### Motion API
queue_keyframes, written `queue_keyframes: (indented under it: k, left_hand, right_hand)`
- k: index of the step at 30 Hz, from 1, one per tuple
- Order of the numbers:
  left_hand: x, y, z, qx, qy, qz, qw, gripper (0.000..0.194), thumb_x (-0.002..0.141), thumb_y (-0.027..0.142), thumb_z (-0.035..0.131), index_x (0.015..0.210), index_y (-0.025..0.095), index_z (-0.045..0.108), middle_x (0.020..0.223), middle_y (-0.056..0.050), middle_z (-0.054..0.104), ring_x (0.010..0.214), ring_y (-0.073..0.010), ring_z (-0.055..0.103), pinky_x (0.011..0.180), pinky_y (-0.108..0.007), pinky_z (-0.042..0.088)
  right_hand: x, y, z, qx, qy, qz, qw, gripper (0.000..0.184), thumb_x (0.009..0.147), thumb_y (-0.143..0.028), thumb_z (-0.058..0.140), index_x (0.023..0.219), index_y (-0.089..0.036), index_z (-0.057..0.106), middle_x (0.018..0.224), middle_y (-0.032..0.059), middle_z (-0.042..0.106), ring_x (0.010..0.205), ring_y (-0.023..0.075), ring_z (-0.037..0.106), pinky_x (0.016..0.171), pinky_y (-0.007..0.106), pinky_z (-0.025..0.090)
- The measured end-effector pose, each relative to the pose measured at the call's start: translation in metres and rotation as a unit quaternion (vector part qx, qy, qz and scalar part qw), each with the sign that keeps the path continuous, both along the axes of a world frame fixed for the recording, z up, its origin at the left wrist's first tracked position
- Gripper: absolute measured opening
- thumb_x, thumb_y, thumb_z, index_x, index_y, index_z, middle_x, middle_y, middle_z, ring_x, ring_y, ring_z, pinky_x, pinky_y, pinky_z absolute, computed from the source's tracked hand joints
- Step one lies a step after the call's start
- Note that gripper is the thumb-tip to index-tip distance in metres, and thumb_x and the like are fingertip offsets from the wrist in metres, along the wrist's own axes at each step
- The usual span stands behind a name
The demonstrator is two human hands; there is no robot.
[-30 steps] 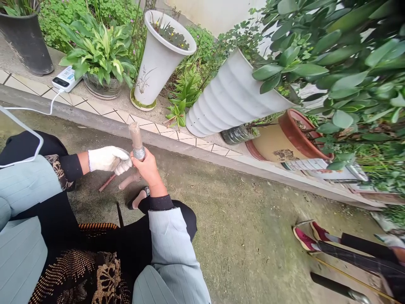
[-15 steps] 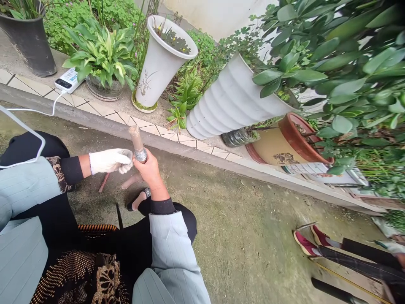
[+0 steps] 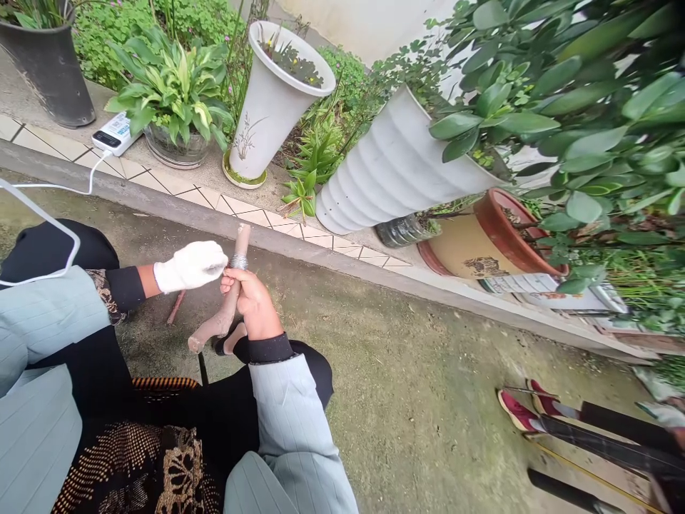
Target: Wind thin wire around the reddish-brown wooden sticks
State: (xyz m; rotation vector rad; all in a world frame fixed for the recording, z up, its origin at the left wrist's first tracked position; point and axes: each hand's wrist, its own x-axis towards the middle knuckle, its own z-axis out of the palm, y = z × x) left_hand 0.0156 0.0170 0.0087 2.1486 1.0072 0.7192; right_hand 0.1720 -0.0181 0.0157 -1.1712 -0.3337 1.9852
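Note:
My right hand [image 3: 254, 303], bare, is wrapped round a pale brown, bent wooden stick [image 3: 215, 323]. Its thumb and fingers press on the wood just under a coil of silvery wire [image 3: 239, 261] wound round the stick. The stick's upper end rises above the coil, and its lower end bends off to the left over my foot. My left hand [image 3: 191, 267], in a white glove, is closed right beside the coil, fingertips pinched together. Whether a wire strand lies between those fingertips is too small to tell.
A reddish stick [image 3: 175, 307] lies on the concrete ground beyond my lap. Potted plants, among them a white pot [image 3: 267, 107], line a tiled ledge [image 3: 187, 194]. A white power bank [image 3: 116, 134] with a cable rests there. At right, another person's red shoes [image 3: 516, 410] show.
The stick has turned and tilted, so its bent lower part shows more fully. My left hand has moved up slightly and turned its knuckles over, staying beside the coil.

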Motion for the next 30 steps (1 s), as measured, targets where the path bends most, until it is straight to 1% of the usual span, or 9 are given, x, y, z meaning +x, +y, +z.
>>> queue_keyframes:
  k: [5,9,11,13,15,18,20,25,30]
  left_hand:
    - [-0.003,0.005,-0.002,0.051,0.016,-0.044,0.998,0.015,0.078,0.028,0.057,0.069,0.018,0.062,0.071,-0.009,0.053,0.074,-0.0242,0.049,0.080,-0.039,0.039]
    - [-0.003,0.004,-0.002,0.140,0.086,-0.049,0.985,0.020,0.084,0.028,0.050,0.078,0.015,0.064,0.074,-0.011,0.057,0.073,-0.0219,0.049,0.078,-0.039,0.041]
    - [-0.004,0.001,-0.002,0.145,0.082,-0.037,0.985,0.021,0.084,0.027,0.049,0.080,0.013,0.065,0.077,-0.011,0.059,0.075,-0.0205,0.050,0.079,-0.038,0.043]
    - [-0.003,-0.002,-0.002,0.073,0.026,-0.014,0.997,0.019,0.084,0.025,0.050,0.084,0.011,0.064,0.081,-0.010,0.062,0.077,-0.0189,0.053,0.079,-0.036,0.044]
    - [-0.003,-0.004,0.000,-0.091,-0.076,-0.010,0.993,0.018,0.083,0.023,0.051,0.088,0.010,0.062,0.080,-0.008,0.064,0.073,-0.0168,0.057,0.073,-0.033,0.047]
    - [-0.002,-0.003,0.005,-0.343,-0.222,-0.037,0.912,0.016,0.081,0.024,0.054,0.081,0.009,0.059,0.063,-0.004,0.061,0.057,-0.0146,0.057,0.061,-0.030,0.048]
    - [-0.003,-0.002,0.009,-0.443,-0.263,-0.055,0.856,0.015,0.078,0.023,0.058,0.073,0.009,0.058,0.058,-0.004,0.060,0.052,-0.0147,0.056,0.057,-0.031,0.049]
    - [-0.007,-0.001,0.016,-0.574,-0.265,-0.076,0.771,0.014,0.074,0.019,0.061,0.067,0.007,0.058,0.053,-0.006,0.061,0.048,-0.0164,0.057,0.054,-0.033,0.050]
    - [-0.009,-0.005,0.017,-0.625,-0.257,-0.075,0.733,0.011,0.076,0.017,0.057,0.073,0.007,0.060,0.056,-0.006,0.062,0.048,-0.0170,0.058,0.057,-0.036,0.051]
  right_hand:
    - [0.001,0.000,0.002,-0.014,0.030,0.007,0.999,0.017,0.058,-0.005,0.062,0.066,-0.015,0.050,0.050,-0.0077,0.043,0.044,0.0033,0.035,0.042,0.017,0.034]
    - [0.000,-0.001,0.005,0.031,0.017,-0.028,0.999,0.022,0.056,-0.005,0.064,0.074,-0.014,0.055,0.051,-0.0077,0.046,0.044,0.0035,0.036,0.042,0.017,0.035]
    - [0.001,-0.001,0.006,0.060,0.005,-0.034,0.998,0.027,0.055,-0.007,0.065,0.080,-0.013,0.058,0.051,-0.0075,0.047,0.045,0.0041,0.038,0.043,0.018,0.036]
    - [0.002,0.000,0.007,0.085,-0.010,-0.030,0.996,0.031,0.055,-0.009,0.067,0.085,-0.013,0.059,0.051,-0.0077,0.047,0.046,0.0048,0.039,0.044,0.019,0.036]
    - [0.004,0.000,0.006,0.112,-0.039,-0.028,0.993,0.036,0.055,-0.010,0.068,0.091,-0.013,0.059,0.050,-0.0081,0.047,0.046,0.0056,0.040,0.044,0.019,0.036]
    - [0.005,0.001,0.004,0.154,-0.114,-0.023,0.981,0.041,0.056,-0.013,0.066,0.097,-0.013,0.059,0.050,-0.0086,0.049,0.044,0.0065,0.040,0.044,0.021,0.035]
    - [0.006,0.001,0.002,0.180,-0.171,-0.002,0.969,0.041,0.058,-0.014,0.064,0.099,-0.014,0.059,0.052,-0.0084,0.050,0.044,0.0065,0.040,0.044,0.021,0.034]
    - [0.009,0.002,0.001,0.264,-0.305,0.093,0.910,0.043,0.063,-0.017,0.063,0.105,-0.015,0.060,0.066,-0.0056,0.057,0.050,0.0076,0.044,0.049,0.022,0.039]
    - [0.017,0.004,0.009,0.378,-0.379,0.179,0.825,0.058,0.066,-0.017,0.065,0.124,-0.017,0.056,0.107,0.0029,0.066,0.092,0.0181,0.060,0.082,0.029,0.047]
